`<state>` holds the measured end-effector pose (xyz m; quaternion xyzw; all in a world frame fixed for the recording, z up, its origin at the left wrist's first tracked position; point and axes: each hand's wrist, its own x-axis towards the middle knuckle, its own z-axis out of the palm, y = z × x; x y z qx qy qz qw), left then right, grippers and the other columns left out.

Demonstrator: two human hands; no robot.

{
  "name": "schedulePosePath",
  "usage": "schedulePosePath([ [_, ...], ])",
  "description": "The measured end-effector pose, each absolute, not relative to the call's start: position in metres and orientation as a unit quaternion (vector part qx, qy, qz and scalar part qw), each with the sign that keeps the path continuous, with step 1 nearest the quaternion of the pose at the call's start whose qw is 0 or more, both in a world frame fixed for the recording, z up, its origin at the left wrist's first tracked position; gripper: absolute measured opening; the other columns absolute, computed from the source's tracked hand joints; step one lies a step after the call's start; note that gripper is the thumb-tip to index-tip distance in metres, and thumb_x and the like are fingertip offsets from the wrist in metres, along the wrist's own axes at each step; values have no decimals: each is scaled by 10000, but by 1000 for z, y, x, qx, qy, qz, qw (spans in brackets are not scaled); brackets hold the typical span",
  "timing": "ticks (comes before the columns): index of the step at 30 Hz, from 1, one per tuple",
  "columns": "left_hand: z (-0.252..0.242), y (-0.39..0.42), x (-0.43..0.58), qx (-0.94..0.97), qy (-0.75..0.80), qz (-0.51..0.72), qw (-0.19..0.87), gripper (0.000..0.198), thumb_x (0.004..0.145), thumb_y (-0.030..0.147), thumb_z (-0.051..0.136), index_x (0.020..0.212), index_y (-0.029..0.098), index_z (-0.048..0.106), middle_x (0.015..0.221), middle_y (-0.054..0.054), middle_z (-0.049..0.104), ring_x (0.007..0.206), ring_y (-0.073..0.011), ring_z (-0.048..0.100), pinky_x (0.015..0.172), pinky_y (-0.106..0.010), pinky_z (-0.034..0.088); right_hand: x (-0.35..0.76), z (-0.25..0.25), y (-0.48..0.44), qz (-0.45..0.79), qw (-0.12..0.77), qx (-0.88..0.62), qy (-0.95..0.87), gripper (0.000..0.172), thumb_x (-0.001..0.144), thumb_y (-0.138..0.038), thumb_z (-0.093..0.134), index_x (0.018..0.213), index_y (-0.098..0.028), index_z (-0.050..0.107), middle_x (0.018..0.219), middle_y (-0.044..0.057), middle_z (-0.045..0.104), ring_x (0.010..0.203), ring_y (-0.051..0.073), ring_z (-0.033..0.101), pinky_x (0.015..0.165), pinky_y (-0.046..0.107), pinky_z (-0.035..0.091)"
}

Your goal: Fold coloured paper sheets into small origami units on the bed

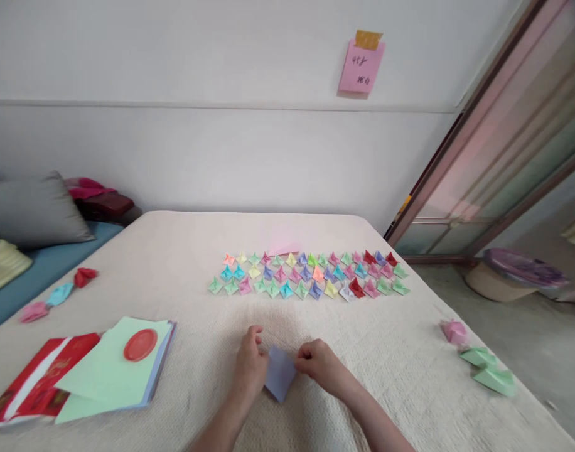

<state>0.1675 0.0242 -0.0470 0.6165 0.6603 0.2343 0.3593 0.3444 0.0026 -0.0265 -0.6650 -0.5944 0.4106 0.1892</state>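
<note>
A small blue-violet paper (pixel 280 373), diamond-shaped as it faces me, is between my two hands near the front middle of the covered table. My left hand (pixel 252 361) is at its left edge, thumb against the paper and fingers partly curled. At its right corner, my right hand (pixel 321 364) has thumb and forefinger pinched together on the paper. Farther back, small folded paper pieces in many colours (pixel 280 274) lie in three rows. A pink paper (pixel 284 249) lies behind them.
At the left are green paper sheets (pixel 103 370) with a red round lid (pixel 140 345), a red packet (pixel 37 376) and folded pieces (pixel 60 294). Pink (pixel 454 332) and green folded papers (pixel 494 379) lie near the right edge. A bin (pixel 501 276) stands beyond it.
</note>
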Motion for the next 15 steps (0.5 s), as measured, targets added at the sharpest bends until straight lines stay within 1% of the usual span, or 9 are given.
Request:
schedulePosePath([
  [3,-46,25,172,652,652,219,320,447,739,-17,405,1149,135,498,1041,-99,573,881,-167,622,795,-281,470,339,-26,2,346,140,-683,-627,190,695,-109,523,573,-160,659,587,6,625,603,136,548,555,228,325],
  [5,-46,18,175,677,641,213,294,458,764,-20,367,1175,126,505,1129,-137,559,1002,-212,596,873,-351,457,335,-26,1,311,109,-694,-640,211,730,-117,509,639,-165,694,677,42,681,673,162,598,585,239,342],
  [6,-48,13,176,693,631,211,278,467,782,-16,346,1196,129,507,1191,-150,543,1077,-236,565,924,-400,432,333,-26,1,297,95,-697,-646,223,745,-122,502,670,-170,706,716,54,699,707,174,618,596,243,351],
  [8,-54,-1,179,736,599,204,242,488,820,6,325,1244,165,507,1343,-134,480,1257,-266,428,1044,-484,314,331,-26,1,276,70,-699,-656,243,775,-135,487,717,-177,719,776,73,722,764,195,646,613,249,368],
  [9,-60,-8,179,778,566,188,198,491,838,25,312,1271,162,499,1388,-134,456,1295,-275,389,1068,-514,275,330,-27,1,267,59,-700,-660,254,791,-142,478,732,-178,722,792,80,728,781,203,655,619,252,375],
  [11,-73,-21,181,843,495,135,158,502,866,136,376,1367,142,413,1458,-131,386,1346,-286,320,1098,-527,239,329,-27,0,251,41,-701,-667,281,820,-152,453,752,-178,724,809,93,735,796,215,667,628,260,388],
  [12,-80,-25,181,865,465,110,154,545,873,232,424,1405,134,358,1481,-126,350,1364,-294,282,1109,-530,223,329,-27,0,244,35,-700,-671,293,832,-154,440,762,-178,724,817,96,737,801,218,671,633,264,394],
  [15,-93,-31,182,880,445,48,159,826,809,534,510,1452,89,244,1522,-142,223,1394,-334,169,1123,-542,187,328,-29,-1,226,21,-696,-681,314,860,-166,412,792,-179,718,837,101,737,816,224,675,648,272,409],
])
